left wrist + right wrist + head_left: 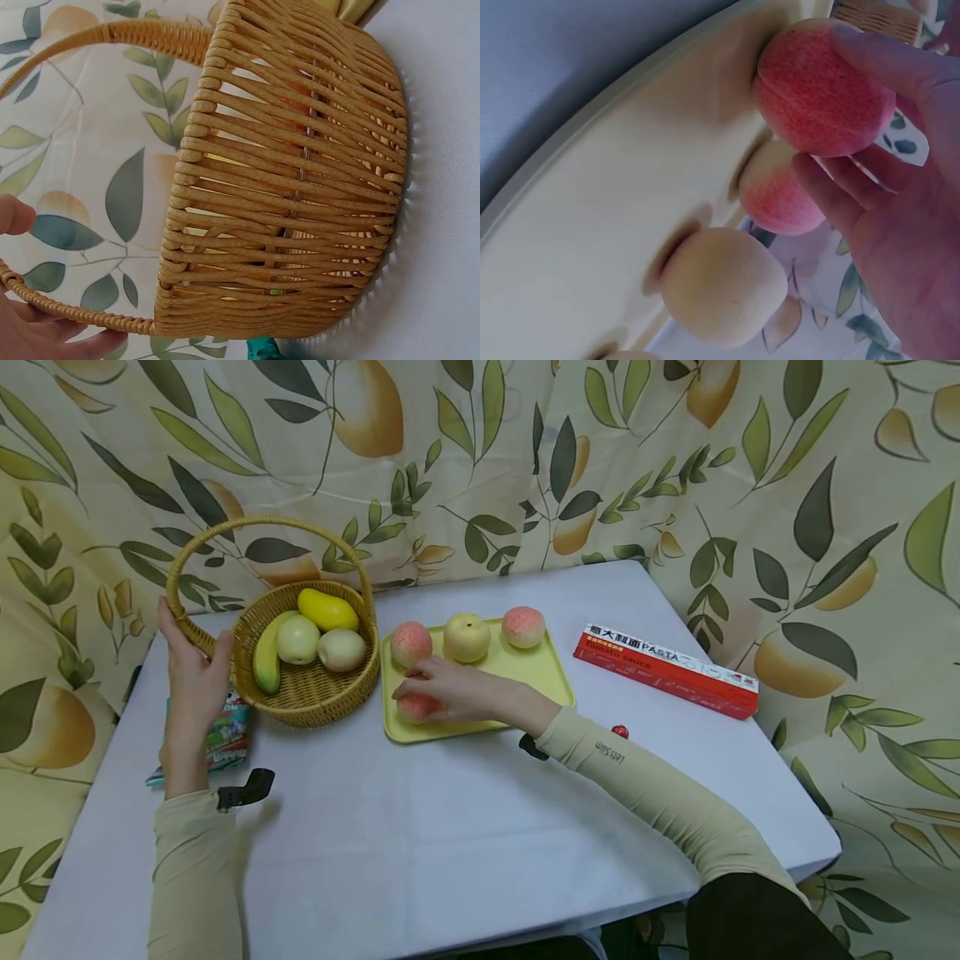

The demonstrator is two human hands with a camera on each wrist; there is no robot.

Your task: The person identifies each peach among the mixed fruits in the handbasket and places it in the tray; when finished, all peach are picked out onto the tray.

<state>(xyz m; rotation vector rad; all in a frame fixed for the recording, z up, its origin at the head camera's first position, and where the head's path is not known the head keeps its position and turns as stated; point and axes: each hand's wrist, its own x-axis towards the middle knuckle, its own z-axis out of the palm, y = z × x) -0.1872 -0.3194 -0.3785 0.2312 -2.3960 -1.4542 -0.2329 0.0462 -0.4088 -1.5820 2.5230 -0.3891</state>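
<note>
My right hand (457,689) curls its thumb and fingers round a pink peach (821,90) at the near left of the yellow tray (517,668). Behind that, a second peach (411,644) sits on the tray, with a pale yellow round fruit (467,637) and another peach (523,627) along the far side. My left hand (193,677) holds the handle (273,522) of a wicker basket (315,706) at its left side, thumb and fingers on either side of it. Inside lie a banana (267,660), a yellow mango-like fruit (327,609), a pale green round fruit (297,639) and a brownish oval fruit (342,650).
A red pasta box (667,670) lies right of the tray. Nearer stands a small red item (620,732), partly behind the right sleeve. A colourful packet (228,735) lies under the left wrist. Patterned cloth (480,468) hangs behind the white-covered table (450,843).
</note>
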